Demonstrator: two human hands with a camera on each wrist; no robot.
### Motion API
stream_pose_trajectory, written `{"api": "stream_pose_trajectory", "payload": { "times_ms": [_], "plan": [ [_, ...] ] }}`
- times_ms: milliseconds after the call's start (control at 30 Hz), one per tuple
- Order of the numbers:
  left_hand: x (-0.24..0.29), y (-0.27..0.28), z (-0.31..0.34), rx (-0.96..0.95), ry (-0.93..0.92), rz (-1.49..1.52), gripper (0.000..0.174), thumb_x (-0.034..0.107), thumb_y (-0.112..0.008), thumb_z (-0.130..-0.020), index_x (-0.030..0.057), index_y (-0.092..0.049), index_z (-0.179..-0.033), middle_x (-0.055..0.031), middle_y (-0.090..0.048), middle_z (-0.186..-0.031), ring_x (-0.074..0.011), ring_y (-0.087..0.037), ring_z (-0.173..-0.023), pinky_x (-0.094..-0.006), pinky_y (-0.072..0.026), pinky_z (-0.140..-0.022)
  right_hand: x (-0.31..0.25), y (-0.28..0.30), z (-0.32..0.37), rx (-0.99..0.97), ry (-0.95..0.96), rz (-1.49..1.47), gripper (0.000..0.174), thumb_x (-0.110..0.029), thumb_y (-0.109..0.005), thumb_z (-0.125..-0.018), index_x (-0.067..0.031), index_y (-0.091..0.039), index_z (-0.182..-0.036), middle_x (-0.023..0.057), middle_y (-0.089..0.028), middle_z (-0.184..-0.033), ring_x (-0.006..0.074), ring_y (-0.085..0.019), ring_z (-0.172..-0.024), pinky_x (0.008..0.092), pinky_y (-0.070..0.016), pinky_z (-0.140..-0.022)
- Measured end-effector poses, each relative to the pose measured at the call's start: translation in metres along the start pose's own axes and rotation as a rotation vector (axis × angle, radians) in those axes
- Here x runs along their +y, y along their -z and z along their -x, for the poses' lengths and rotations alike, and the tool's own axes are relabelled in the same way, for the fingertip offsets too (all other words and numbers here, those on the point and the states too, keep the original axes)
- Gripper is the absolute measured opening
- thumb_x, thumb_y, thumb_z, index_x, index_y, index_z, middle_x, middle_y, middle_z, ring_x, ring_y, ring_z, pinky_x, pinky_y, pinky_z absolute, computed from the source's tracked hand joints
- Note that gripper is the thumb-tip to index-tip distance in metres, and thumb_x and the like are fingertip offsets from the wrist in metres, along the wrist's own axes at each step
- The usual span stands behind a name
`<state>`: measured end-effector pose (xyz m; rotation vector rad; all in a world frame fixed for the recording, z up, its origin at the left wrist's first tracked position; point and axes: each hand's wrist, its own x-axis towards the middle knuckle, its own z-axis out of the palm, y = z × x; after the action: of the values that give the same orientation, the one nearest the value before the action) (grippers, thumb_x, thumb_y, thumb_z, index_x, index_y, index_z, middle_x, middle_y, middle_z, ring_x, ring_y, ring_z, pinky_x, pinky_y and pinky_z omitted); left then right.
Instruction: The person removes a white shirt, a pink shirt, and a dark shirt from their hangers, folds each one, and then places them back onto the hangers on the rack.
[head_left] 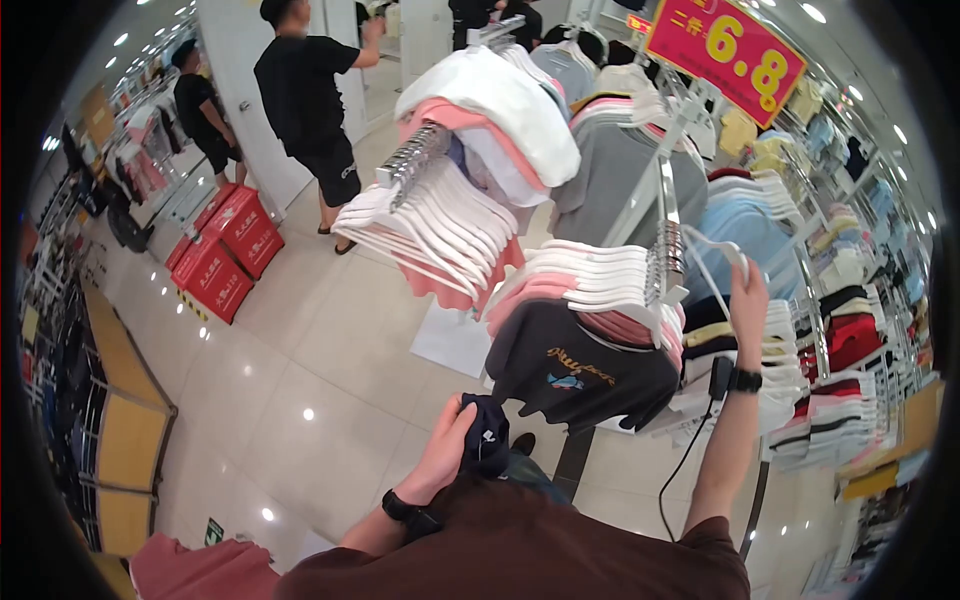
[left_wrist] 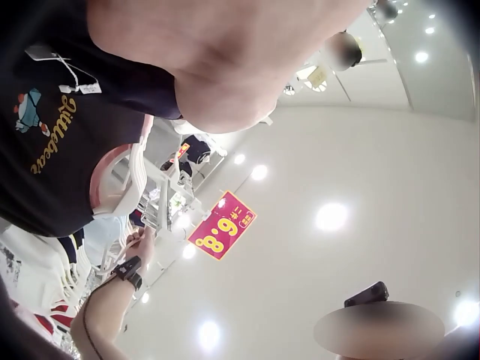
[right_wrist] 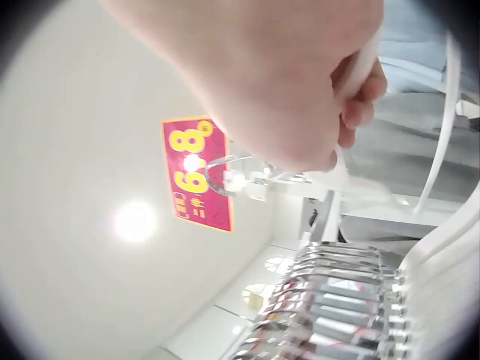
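In the head view my left hand grips a bunched navy garment low in front of my body. A white tag dangles by the dark cloth in the left wrist view. My right hand is raised beside the rack and holds a white hanger that carries no garment. The right wrist view has its fingers curled round the white hanger. Left of that hand, a charcoal shirt with yellow lettering and a blue figure hangs at the front of a row of white hangers.
A second arm of the rack bears more hangers, with white and pink clothes laid over it. A red price sign stands above. Red boxes and people in black are at the left. Clothes racks line the right side.
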<state>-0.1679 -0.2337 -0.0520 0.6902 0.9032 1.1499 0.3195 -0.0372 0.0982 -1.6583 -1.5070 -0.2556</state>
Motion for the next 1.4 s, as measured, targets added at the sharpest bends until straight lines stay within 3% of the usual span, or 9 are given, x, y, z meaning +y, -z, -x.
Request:
{"api": "stream_pose_trajectory", "payload": {
  "times_ms": [67, 133, 233, 333, 500, 533, 767, 1200, 1400],
  "plan": [
    [0.01, -0.014, -0.006, 0.06, 0.021, 0.136, 0.017, 0.018, -0.046, -0.117, 0.0064, -0.057, -0.121, -0.0022, -0.064, -0.113, -0.0082, -0.06, -0.103, -0.0285, -0.0516, -0.094, -0.017, 0.039, 0.045, 0.165, -0.089, -0.049, 0.04, -0.025, -0.059, -0.111, 0.0045, -0.064, -0.137, 0.0192, -0.075, -0.123, 0.0323, -0.07, -0.113, 0.0413, -0.0511, -0.101],
    [0.02, -0.025, -0.01, 0.03, 0.049, 0.175, 0.016, 0.017, -0.046, -0.116, 0.0066, -0.056, -0.121, -0.0028, -0.064, -0.113, -0.009, -0.061, -0.103, -0.0293, -0.0524, -0.093, -0.014, 0.062, 0.096, 0.426, -0.086, -0.11, 0.042, -0.025, -0.057, -0.113, 0.004, -0.057, -0.144, 0.0125, -0.073, -0.105, 0.0279, -0.068, -0.091, 0.0375, -0.0524, -0.088],
    [0.028, -0.037, -0.016, 0.014, 0.069, 0.225, 0.015, 0.015, -0.046, -0.116, 0.0067, -0.055, -0.123, -0.0035, -0.064, -0.112, -0.0104, -0.062, -0.102, -0.0298, -0.0534, -0.091, -0.027, 0.093, 0.158, 0.397, -0.336, -0.817, 0.044, -0.034, -0.053, -0.115, 0.0009, -0.055, -0.142, 0.0023, -0.056, -0.083, 0.0148, -0.051, -0.068, 0.0305, -0.0423, -0.067],
    [0.043, -0.061, -0.017, -0.072, 0.149, 0.246, 0.015, 0.014, -0.047, -0.115, 0.0069, -0.055, -0.124, -0.0033, -0.064, -0.112, -0.0108, -0.062, -0.1, -0.0289, -0.0536, -0.09, -0.14, 0.103, 0.185, 0.637, -0.53, -1.302, 0.039, -0.044, -0.049, -0.116, -0.0078, -0.061, -0.107, -0.0025, -0.038, -0.075, 0.0064, -0.027, -0.06, 0.0273, -0.0252, -0.057],
    [0.039, -0.082, -0.013, -0.243, 0.213, 0.262, 0.022, 0.016, -0.046, -0.114, 0.0066, -0.054, -0.133, -0.0065, -0.066, -0.122, -0.0158, -0.065, -0.113, -0.0354, -0.0525, -0.102, -0.169, 0.052, 0.213, -0.07, -0.317, -1.893, 0.057, -0.064, -0.043, -0.112, -0.0109, -0.061, -0.102, -0.0039, -0.036, -0.071, 0.0102, -0.028, -0.057, 0.0289, -0.0267, -0.057],
    [0.037, -0.084, -0.009, -0.249, 0.213, 0.251, 0.022, 0.016, -0.046, -0.114, 0.0066, -0.054, -0.133, -0.0065, -0.066, -0.122, -0.0158, -0.065, -0.113, -0.0354, -0.0525, -0.102, -0.18, 0.039, 0.221, 0.042, -0.489, -1.975, 0.057, -0.065, -0.043, -0.111, -0.0113, -0.06, -0.1, -0.0035, -0.036, -0.071, 0.0105, -0.028, -0.058, 0.0299, -0.0267, -0.058],
    [0.051, -0.07, 0.01, -0.131, 0.04, 0.359, 0.035, 0.018, -0.051, -0.113, 0.011, -0.05, -0.147, -0.0046, -0.061, -0.142, -0.0194, -0.06, -0.133, -0.0419, -0.0499, -0.113, -0.179, -0.025, 0.246, -0.314, -0.438, -1.717, 0.06, -0.064, -0.07, -0.098, -0.0106, -0.046, -0.085, -0.004, -0.037, -0.071, 0.0071, -0.032, -0.062, 0.0282, -0.0278, -0.058],
    [0.074, -0.026, -0.013, 0.036, -0.001, 0.534, 0.03, 0.029, -0.049, -0.113, 0.0073, -0.063, -0.129, -0.0066, -0.072, -0.123, -0.0233, -0.069, -0.116, -0.0439, -0.0556, -0.101, -0.148, -0.019, 0.273, -0.393, -0.377, -0.994, 0.043, -0.042, -0.071, -0.101, -0.0058, -0.057, -0.083, -0.0066, -0.047, -0.073, 0.0041, -0.039, -0.068, 0.0276, -0.0304, -0.058],
    [0.085, -0.012, -0.018, 0.149, 0.043, 0.586, 0.025, 0.022, -0.053, -0.108, 0.0046, -0.066, -0.121, -0.0088, -0.075, -0.113, -0.0266, -0.074, -0.103, -0.0437, -0.0589, -0.095, -0.149, -0.011, 0.288, -0.547, -0.365, -0.705, 0.024, -0.021, -0.074, -0.091, -0.0018, -0.061, -0.083, 0.0059, -0.057, -0.073, 0.0149, -0.053, -0.065, 0.0343, -0.0422, -0.06]
  ]
}}
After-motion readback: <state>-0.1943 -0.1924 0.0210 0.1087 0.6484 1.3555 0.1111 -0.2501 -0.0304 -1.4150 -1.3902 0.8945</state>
